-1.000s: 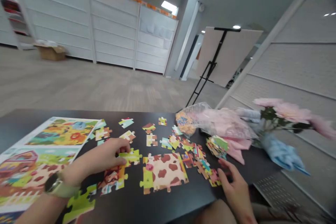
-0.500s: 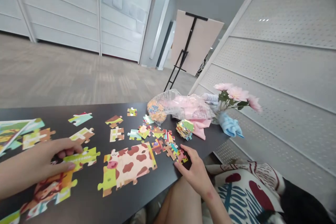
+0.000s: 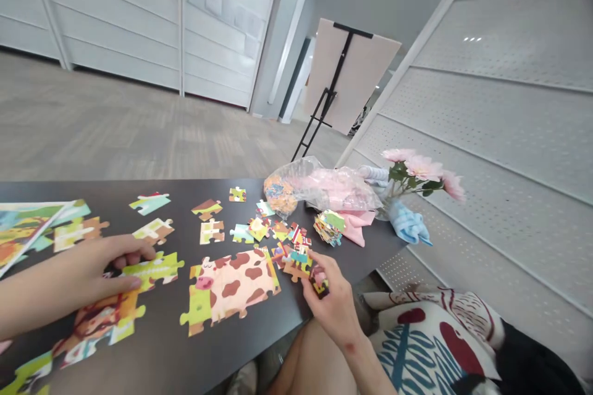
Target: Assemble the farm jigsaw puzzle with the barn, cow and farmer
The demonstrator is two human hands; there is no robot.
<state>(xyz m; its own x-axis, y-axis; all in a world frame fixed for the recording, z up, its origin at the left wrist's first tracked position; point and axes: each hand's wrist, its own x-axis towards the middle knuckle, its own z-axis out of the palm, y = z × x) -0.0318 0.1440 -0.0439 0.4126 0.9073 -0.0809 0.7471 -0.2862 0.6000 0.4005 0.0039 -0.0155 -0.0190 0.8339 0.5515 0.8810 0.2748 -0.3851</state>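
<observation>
Dark flat tabletop (image 3: 241,361) | far right: clear plastic bag (image 3: 319,188), stack of loose jigsaw pieces (image 3: 328,227) | centre: brown-spotted cow jigsaw section (image 3: 231,284) | left hand (image 3: 78,268): thumb touching lime-green jigsaw piece (image 3: 155,270), grip unclear | right hand (image 3: 333,311): fingers and thumb together on small multicoloured jigsaw piece (image 3: 319,281), near the cow section's right edge

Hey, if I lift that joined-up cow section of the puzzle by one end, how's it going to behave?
The cow section will probably sag and may split at its seams, since it looks like thin cardboard pieces held only by interlocking tabs. It looks light for its size. Flat on the dark table, sliding it is likely safer than lifting.
</observation>
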